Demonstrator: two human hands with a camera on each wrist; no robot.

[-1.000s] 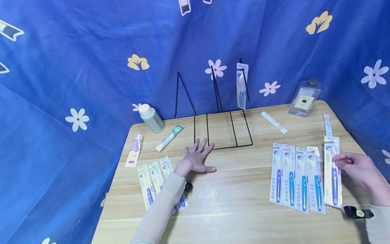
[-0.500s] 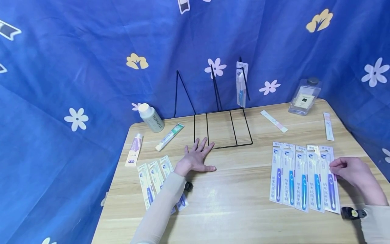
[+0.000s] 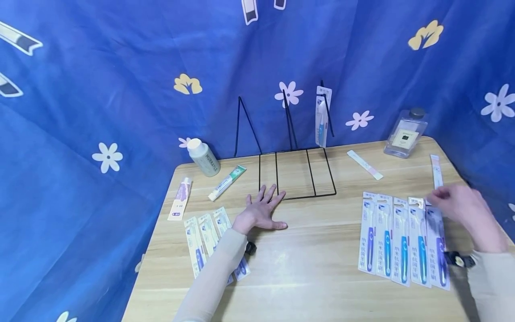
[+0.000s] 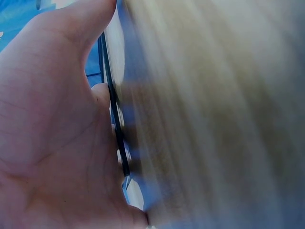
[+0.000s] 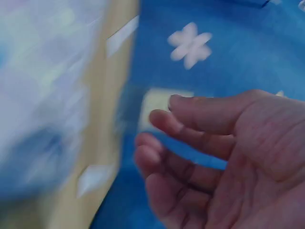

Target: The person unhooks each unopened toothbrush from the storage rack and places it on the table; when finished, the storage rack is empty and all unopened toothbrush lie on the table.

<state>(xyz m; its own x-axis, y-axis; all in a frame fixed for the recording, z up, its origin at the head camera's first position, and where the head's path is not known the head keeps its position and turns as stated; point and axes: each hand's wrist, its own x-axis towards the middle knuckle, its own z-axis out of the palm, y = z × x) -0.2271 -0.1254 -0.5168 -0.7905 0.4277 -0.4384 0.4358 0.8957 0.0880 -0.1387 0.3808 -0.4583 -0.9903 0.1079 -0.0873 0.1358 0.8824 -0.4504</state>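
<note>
My left hand (image 3: 260, 214) rests with fingers spread on the table, fingertips at the front wire of the black rack (image 3: 306, 197). In the left wrist view its palm (image 4: 52, 114) stands beside that wire. My right hand (image 3: 462, 210), blurred, is over the top of the rightmost packaged toothbrush (image 3: 440, 259), which has a purple handle. The right wrist view shows its fingers (image 5: 159, 193) loosely bent, with nothing between thumb and fingertips. Left of that pack lie a row of toothbrush packs, blue-handled ones (image 3: 404, 255) and a purple one (image 3: 370, 246).
One toothbrush pack (image 3: 321, 123) hangs on the rack's right hook. Toothbrush packs (image 3: 196, 250) lie partly under the left forearm. Toothpaste tubes (image 3: 227, 182), a white-capped bottle (image 3: 204, 157), a clear bottle (image 3: 406, 134) and slim sachets (image 3: 365, 164) stand or lie around the back.
The rightmost toothbrush pack was brought left against the row and laid down. My right hand has let go of it and moved up and left. The left hand stays put.
</note>
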